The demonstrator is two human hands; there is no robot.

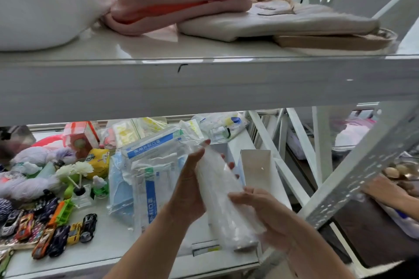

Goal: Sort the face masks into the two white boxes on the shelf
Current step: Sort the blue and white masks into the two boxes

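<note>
My left hand (pixel 189 190) wraps the upper part of the clear pack of white masks (pixel 223 201) and my right hand (pixel 257 207) grips its lower side, beside the white box (pixel 256 169). The slick wrap could slide from my grip. Loose mask packets (pixel 147 165) and toy cars (pixel 47 233) crowd the lower shelf (pixel 124 244), and the upper shelf (pixel 204 88) hangs low overhead.

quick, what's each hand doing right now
left hand: grips the clear pack of white masks near its top
right hand: holds the same pack lower down
</note>
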